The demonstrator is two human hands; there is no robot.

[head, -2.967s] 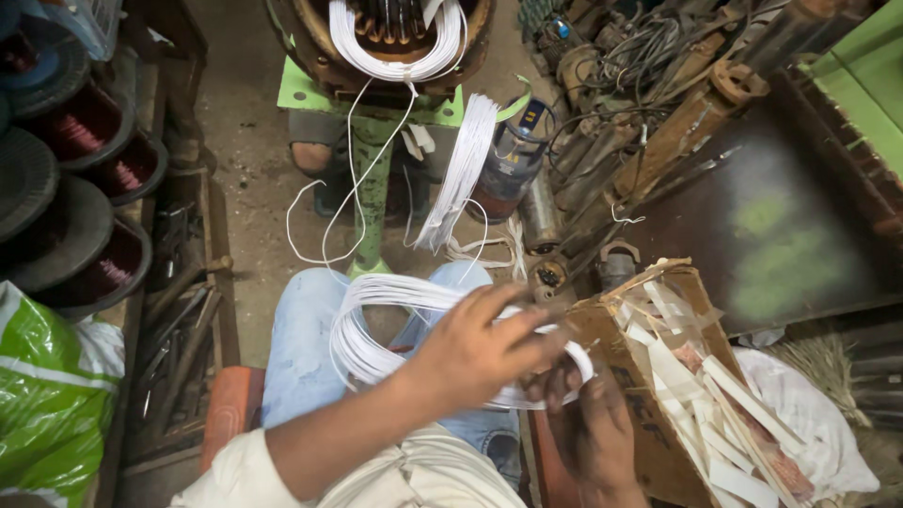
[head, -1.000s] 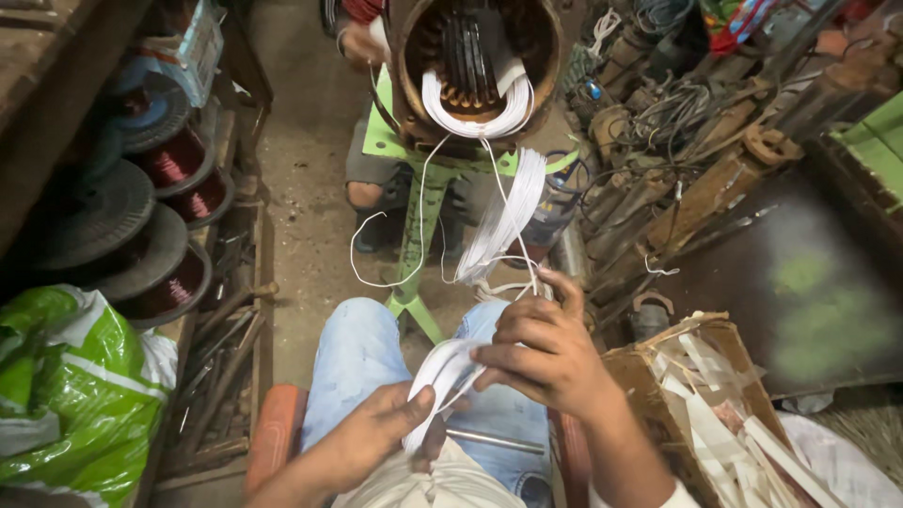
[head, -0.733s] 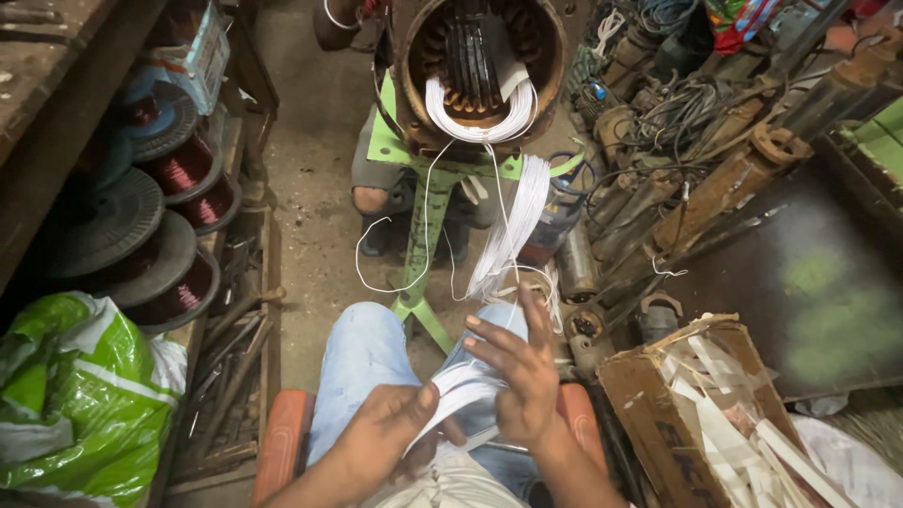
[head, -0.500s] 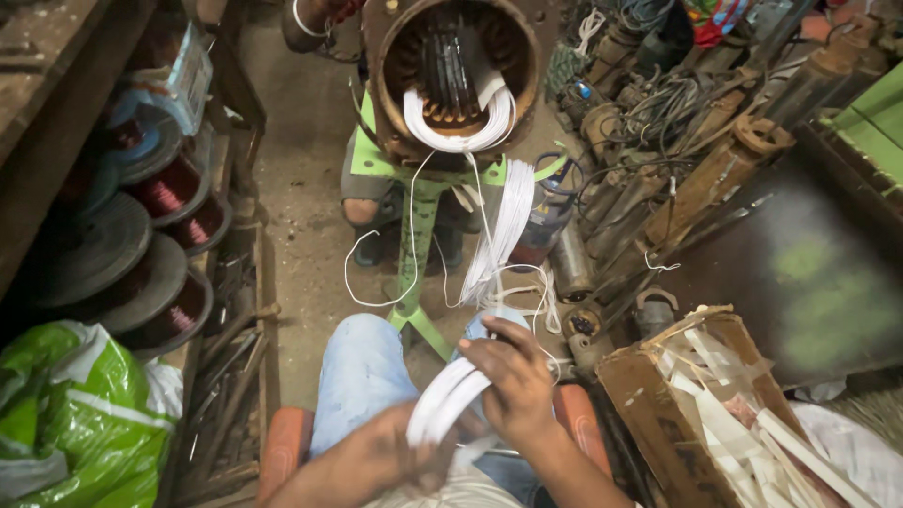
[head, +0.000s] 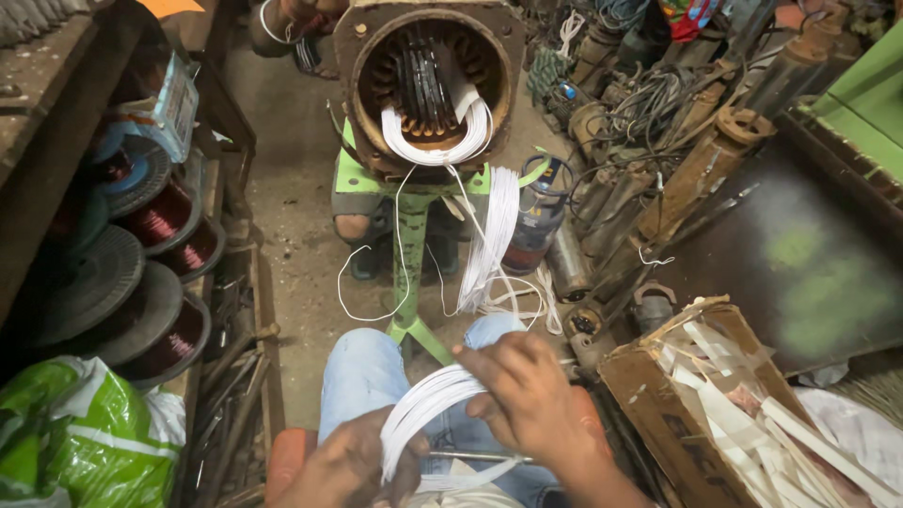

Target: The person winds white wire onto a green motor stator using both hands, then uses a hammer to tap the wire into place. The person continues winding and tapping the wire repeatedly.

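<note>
A flat coil of white wire (head: 428, 404) lies over my lap, above my blue-jeaned knees. My left hand (head: 343, 466) grips its lower left end. My right hand (head: 527, 400) is closed over its right side, fingers on top of the strands. More white wire runs from the coil up to a hanging bundle (head: 494, 240). That bundle leads into the round motor stator (head: 428, 80) on a green stand (head: 409, 254), where a white winding loop sits in the core.
Spools of copper wire (head: 155, 221) line the rack on the left, with a green bag (head: 80, 442) below. A cardboard box of white strips (head: 743, 404) stands at right. Rusty pipes and motor parts (head: 696, 169) crowd the right side. Another person's feet stand behind the stator.
The view tilted up toward the stator. My hands sank to the bottom edge, and my right hand slid along the white coil while the left kept its grip.
</note>
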